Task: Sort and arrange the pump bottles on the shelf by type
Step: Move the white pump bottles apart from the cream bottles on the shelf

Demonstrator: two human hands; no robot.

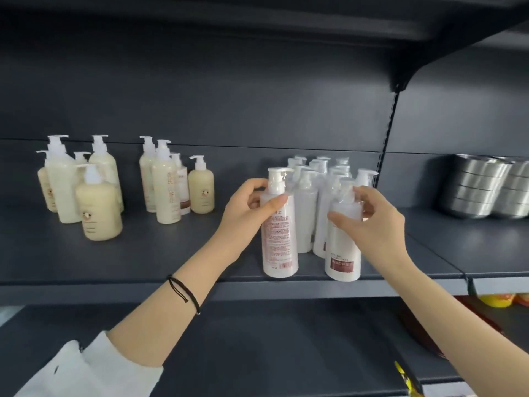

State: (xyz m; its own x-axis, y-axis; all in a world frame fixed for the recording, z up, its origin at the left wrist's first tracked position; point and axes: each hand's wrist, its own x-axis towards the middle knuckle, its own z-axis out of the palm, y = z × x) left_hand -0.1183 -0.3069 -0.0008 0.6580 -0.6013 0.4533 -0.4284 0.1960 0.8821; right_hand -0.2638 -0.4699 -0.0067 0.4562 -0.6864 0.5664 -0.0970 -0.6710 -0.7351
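Near the front edge of the dark grey shelf (171,253) stand two white pump bottles. My left hand (246,206) grips the upper part of the left white bottle (280,245), whose back label with a barcode faces me. My right hand (375,222) holds the shoulder of the right white bottle (342,259), which shows a brown-red label. Behind them stands a cluster of several more white bottles (315,181). Further left are two groups of cream pump bottles, one at the far left (83,190) and one in the middle (171,184).
Stacks of steel bowls (481,187) sit on the neighbouring shelf section to the right, past the slotted upright (386,144). A lower shelf (257,353) runs beneath, with red and yellow packaging (498,300) at its right. Another shelf hangs overhead.
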